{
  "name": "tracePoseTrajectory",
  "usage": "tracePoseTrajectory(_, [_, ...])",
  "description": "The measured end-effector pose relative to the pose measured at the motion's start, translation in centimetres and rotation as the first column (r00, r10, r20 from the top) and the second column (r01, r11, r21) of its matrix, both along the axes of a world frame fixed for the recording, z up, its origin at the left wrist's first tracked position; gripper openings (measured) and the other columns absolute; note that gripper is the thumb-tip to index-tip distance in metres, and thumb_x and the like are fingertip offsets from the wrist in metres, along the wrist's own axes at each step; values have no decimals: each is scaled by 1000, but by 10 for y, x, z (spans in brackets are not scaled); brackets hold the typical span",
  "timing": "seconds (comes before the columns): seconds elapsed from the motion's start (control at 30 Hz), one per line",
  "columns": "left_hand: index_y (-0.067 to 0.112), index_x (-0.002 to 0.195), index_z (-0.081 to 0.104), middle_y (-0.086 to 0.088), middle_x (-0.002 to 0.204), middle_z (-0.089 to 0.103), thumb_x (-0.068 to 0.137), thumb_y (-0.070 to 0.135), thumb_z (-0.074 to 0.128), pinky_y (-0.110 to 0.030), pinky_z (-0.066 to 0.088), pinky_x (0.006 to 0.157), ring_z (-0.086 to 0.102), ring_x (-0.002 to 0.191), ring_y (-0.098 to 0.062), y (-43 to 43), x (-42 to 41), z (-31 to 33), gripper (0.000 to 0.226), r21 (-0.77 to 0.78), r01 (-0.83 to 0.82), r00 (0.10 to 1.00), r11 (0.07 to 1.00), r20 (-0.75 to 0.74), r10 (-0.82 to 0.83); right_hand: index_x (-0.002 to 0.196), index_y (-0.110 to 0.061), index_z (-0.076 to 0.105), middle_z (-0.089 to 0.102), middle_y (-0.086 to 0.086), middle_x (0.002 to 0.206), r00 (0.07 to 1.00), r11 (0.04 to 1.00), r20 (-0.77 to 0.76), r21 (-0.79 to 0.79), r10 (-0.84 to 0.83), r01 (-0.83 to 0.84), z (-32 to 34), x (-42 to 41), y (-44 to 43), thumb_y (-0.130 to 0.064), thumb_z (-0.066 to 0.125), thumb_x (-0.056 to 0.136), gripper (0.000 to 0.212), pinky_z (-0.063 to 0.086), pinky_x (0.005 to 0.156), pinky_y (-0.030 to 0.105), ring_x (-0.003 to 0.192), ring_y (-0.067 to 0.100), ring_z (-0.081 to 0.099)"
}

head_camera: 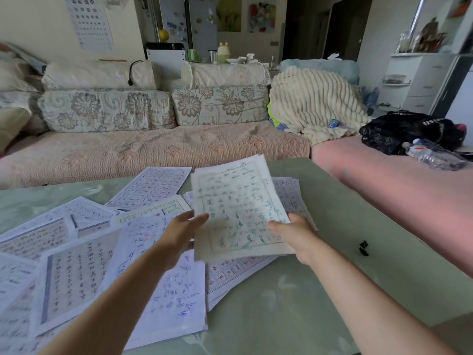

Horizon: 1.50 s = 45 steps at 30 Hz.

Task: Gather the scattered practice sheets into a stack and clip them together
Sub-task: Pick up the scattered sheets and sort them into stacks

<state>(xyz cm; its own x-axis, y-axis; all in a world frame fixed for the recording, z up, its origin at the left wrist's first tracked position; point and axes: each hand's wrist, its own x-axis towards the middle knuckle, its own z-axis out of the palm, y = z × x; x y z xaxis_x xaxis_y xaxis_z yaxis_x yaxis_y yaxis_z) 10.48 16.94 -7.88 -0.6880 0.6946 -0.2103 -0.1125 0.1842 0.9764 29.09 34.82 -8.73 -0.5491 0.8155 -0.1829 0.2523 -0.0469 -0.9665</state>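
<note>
Right hand [297, 239]: fingers [276, 225] pinch the stack [238, 208] at its lower right edge, thumb on top, the rest hidden beneath. Left hand [176, 237]: fingers [197, 217] fairly straight, laid against the stack's left edge. That reads as a steadying touch, not a grasp.

Stack is held between both hands, lifted off the desk [294, 303] and tilted away from the person, above the pile of loose sheets [76, 272].

Risks, as judged from here:
- Only one hand truly grips. The far end is unsupported and could sag or fan out.
- Edges are not flush; a second sheet peeks out at the top corner. Clipped like this, an offset page might miss the clip's bite.
- Loose sheets overlap at all angles, a few hanging over the near desk edge. Dragging one out could push others to the floor.
- The clip [363, 248] lies well apart on the right of the desk, so reaching for it leaves one hand to keep the stack.

Look of the stack: thin, a few sheets, pale paper with a ruled frame and columns of green handwriting. Blurred, so characters are unreadable. Loose sheets are mixed: grey printed grids, red grids, blue pen scrawl.

Most of the gathering is not yet done.
</note>
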Motion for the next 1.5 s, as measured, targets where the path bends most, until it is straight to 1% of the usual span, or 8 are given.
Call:
tracePoseTrajectory(0.17, [4,103,64,-17,106,69,89,0,63,-38,56,77,67,92,-30,-45,-24,0,14,-127,-181,983,975,-45,177,102,-20,67,72,-5,101,970,971,47,27,238,-239,5,-28,-41,-13,73,87,17,56,83,31,91,11,68])
tracePoseTrajectory(0.3, [6,102,65,-6,87,66,91,0,55,-23,45,53,61,72,-17,-82,-31,-4,16,-253,-285,943,925,-248,223,118,-12,66,72,2,111,922,930,130,-26,366,-366,7,-53,-69,-7,71,87,33,52,97,37,102,18,68])
tracePoseTrajectory(0.5, [15,81,63,-7,75,67,88,3,52,-21,43,55,58,62,-19,-133,-47,-12,17,-424,-290,909,858,-402,109,115,-8,65,69,3,109,846,885,299,9,441,-465,3,-90,-118,7,66,81,36,52,88,28,103,19,64])
tracePoseTrajectory(0.7, [18,123,56,-10,125,49,88,22,56,-40,41,94,41,117,-28,-153,-49,-23,36,-635,-343,824,692,-558,-104,116,-8,60,66,10,107,781,886,507,72,364,-459,-12,-107,-144,-21,60,63,55,52,69,27,92,24,65])
tracePoseTrajectory(1.07, [6,144,33,-17,143,40,87,32,69,-41,30,112,35,134,-32,-145,-48,-24,72,-667,-324,792,671,-579,-193,139,2,41,48,18,141,876,973,426,-72,228,-218,-7,-114,-139,-3,58,90,52,41,98,38,128,33,47])
tracePoseTrajectory(1.27, [9,147,30,-15,143,40,83,30,72,-40,34,110,36,132,-31,-149,-54,-33,79,-613,-313,788,725,-594,-163,134,-2,49,61,13,117,875,968,437,37,206,-247,-17,-120,-150,-2,46,92,41,37,57,21,82,19,54])
tracePoseTrajectory(1.4, [8,150,21,-16,145,40,83,33,73,-47,38,109,39,131,-33,-150,-63,-32,88,-510,-344,847,789,-531,27,115,-12,57,60,-3,93,922,952,315,127,226,-277,-4,-117,-150,0,47,96,24,43,61,24,81,14,56])
tracePoseTrajectory(1.5, [6,141,32,-16,137,48,85,33,71,-50,47,99,51,120,-34,-150,-67,-19,74,-339,-390,880,856,-410,239,111,-20,58,63,-8,100,947,924,163,227,277,-309,15,-111,-148,-5,50,96,23,45,65,21,88,9,59])
